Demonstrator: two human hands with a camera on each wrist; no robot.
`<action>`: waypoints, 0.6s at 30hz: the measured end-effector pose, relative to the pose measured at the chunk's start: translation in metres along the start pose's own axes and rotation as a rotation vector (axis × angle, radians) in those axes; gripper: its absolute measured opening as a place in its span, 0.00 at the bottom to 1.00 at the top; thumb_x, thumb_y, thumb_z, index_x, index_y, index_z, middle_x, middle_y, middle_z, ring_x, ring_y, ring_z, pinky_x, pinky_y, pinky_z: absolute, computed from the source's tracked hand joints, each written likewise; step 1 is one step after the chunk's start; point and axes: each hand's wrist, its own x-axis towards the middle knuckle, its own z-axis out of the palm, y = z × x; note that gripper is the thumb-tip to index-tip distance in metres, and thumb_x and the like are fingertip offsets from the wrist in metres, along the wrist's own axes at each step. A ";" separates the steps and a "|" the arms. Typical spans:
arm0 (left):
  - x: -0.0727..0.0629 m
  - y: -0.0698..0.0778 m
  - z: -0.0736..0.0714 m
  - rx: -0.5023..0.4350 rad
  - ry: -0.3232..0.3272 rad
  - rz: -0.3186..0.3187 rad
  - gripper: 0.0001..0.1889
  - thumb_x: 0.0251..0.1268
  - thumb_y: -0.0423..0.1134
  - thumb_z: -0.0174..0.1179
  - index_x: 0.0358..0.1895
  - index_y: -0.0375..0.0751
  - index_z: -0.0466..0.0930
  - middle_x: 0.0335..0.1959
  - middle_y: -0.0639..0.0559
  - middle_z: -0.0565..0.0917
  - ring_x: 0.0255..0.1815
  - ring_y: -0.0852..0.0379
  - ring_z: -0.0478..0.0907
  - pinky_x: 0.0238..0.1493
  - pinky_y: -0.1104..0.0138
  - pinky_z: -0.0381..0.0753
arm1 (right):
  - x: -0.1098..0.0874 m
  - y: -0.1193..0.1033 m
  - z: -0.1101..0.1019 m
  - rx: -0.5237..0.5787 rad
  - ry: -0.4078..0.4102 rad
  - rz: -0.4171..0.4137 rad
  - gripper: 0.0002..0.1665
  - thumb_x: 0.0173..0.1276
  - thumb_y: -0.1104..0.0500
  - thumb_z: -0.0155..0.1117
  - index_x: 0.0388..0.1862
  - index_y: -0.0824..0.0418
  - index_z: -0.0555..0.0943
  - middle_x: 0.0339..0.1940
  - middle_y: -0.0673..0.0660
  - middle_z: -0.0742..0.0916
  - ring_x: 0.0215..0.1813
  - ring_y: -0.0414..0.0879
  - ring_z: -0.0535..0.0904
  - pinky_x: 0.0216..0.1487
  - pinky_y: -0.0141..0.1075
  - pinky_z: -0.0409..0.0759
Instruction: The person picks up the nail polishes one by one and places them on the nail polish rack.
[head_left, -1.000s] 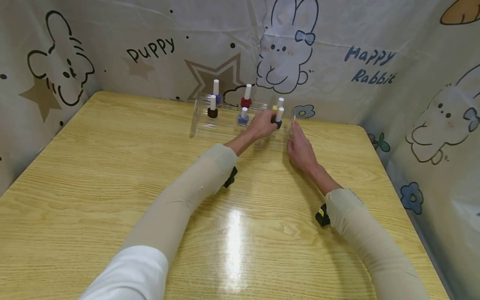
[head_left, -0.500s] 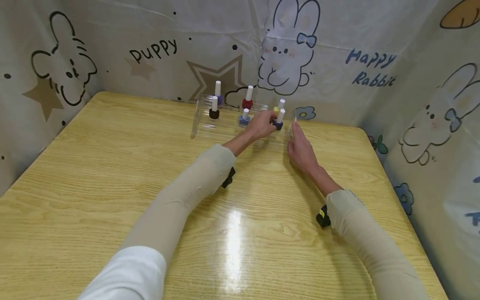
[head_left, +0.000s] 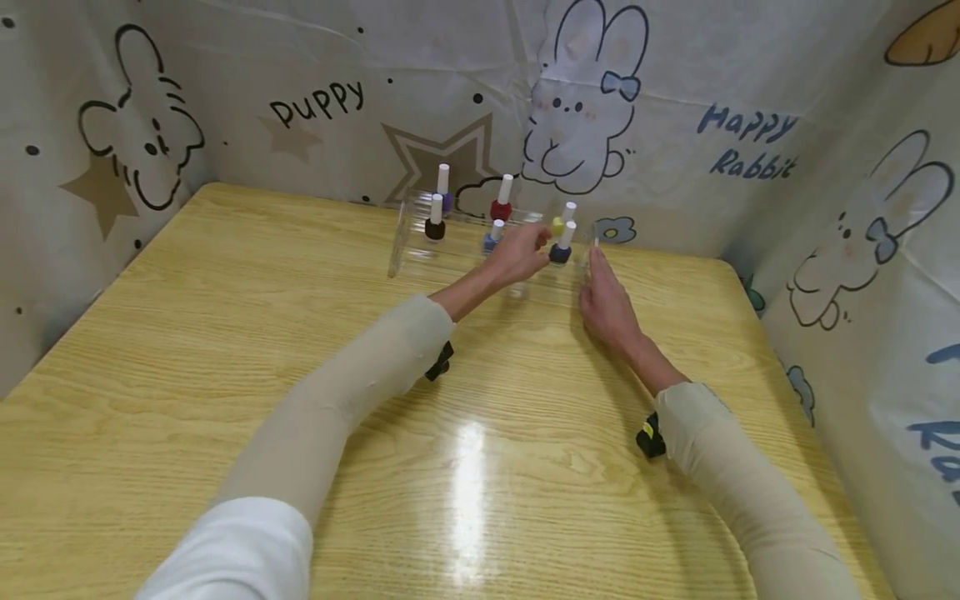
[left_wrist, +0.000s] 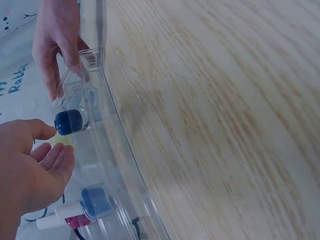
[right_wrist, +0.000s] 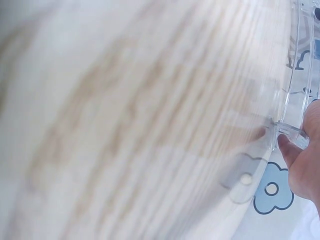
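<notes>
A clear stepped display rack [head_left: 448,265] stands at the far side of the table, holding nail polish bottles with white caps. My left hand [head_left: 517,253] is at its right part, beside a dark blue nail polish bottle [head_left: 560,253]. In the left wrist view, the thumb and loosely bent fingers lie apart next to that bottle [left_wrist: 68,122], gripping nothing. Behind it is a yellow bottle [head_left: 558,226], partly hidden. My right hand [head_left: 611,310] holds the rack's right end wall between thumb and fingers; the right wrist view shows this hand [right_wrist: 306,167] at the edge.
Also on the rack are a light blue bottle [head_left: 491,242], partly behind the left hand, a red bottle [head_left: 501,209], a purple bottle [head_left: 447,202] and a dark brown or black bottle [head_left: 435,229]. A printed cloth [head_left: 300,50] hangs behind the wooden table [head_left: 375,492].
The left hand has let go of the dark blue bottle and drawn slightly left of it. The right hand stays at the rack's end; the head view has shifted a little.
</notes>
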 end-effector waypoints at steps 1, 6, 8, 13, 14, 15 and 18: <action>-0.001 0.000 -0.001 -0.007 -0.003 0.004 0.22 0.66 0.27 0.61 0.63 0.30 0.74 0.58 0.39 0.80 0.60 0.48 0.76 0.60 0.66 0.74 | 0.000 0.000 0.000 -0.003 -0.001 0.002 0.39 0.74 0.71 0.47 0.79 0.74 0.46 0.80 0.69 0.53 0.79 0.62 0.49 0.76 0.49 0.49; -0.011 0.002 -0.005 -0.046 -0.003 0.040 0.20 0.65 0.26 0.59 0.61 0.29 0.75 0.56 0.39 0.81 0.57 0.49 0.78 0.58 0.69 0.75 | -0.002 0.001 0.000 -0.006 -0.011 0.013 0.39 0.74 0.70 0.46 0.79 0.73 0.45 0.80 0.69 0.53 0.79 0.62 0.49 0.76 0.49 0.49; -0.017 0.003 -0.008 -0.074 -0.002 0.056 0.19 0.66 0.26 0.58 0.60 0.28 0.76 0.56 0.38 0.81 0.56 0.48 0.79 0.57 0.69 0.75 | -0.001 0.000 0.000 -0.009 -0.018 0.014 0.39 0.75 0.70 0.46 0.79 0.73 0.45 0.80 0.70 0.53 0.79 0.61 0.49 0.76 0.49 0.48; -0.030 0.007 -0.019 -0.130 -0.010 0.086 0.18 0.68 0.27 0.57 0.60 0.27 0.75 0.55 0.37 0.81 0.55 0.48 0.79 0.56 0.69 0.76 | -0.001 0.001 -0.002 -0.010 -0.030 0.026 0.39 0.75 0.68 0.45 0.80 0.72 0.44 0.80 0.69 0.53 0.79 0.61 0.48 0.76 0.49 0.48; -0.032 0.007 -0.021 -0.135 -0.008 0.089 0.18 0.68 0.27 0.56 0.60 0.28 0.76 0.55 0.38 0.81 0.55 0.49 0.79 0.55 0.69 0.76 | -0.001 0.002 -0.002 -0.009 -0.031 0.030 0.39 0.75 0.68 0.45 0.80 0.71 0.44 0.80 0.69 0.53 0.79 0.61 0.49 0.76 0.49 0.49; -0.034 0.007 -0.023 -0.135 -0.005 0.089 0.18 0.68 0.27 0.55 0.60 0.28 0.76 0.55 0.38 0.82 0.55 0.49 0.79 0.55 0.69 0.76 | -0.001 0.002 -0.002 -0.008 -0.030 0.031 0.39 0.75 0.67 0.45 0.80 0.71 0.44 0.80 0.68 0.53 0.79 0.60 0.49 0.76 0.50 0.49; -0.040 0.005 -0.029 -0.147 0.007 0.086 0.17 0.68 0.27 0.54 0.59 0.30 0.76 0.54 0.40 0.82 0.54 0.50 0.79 0.54 0.69 0.76 | -0.001 0.004 -0.003 -0.008 -0.020 0.026 0.39 0.76 0.66 0.46 0.80 0.70 0.46 0.80 0.67 0.54 0.79 0.59 0.50 0.75 0.51 0.52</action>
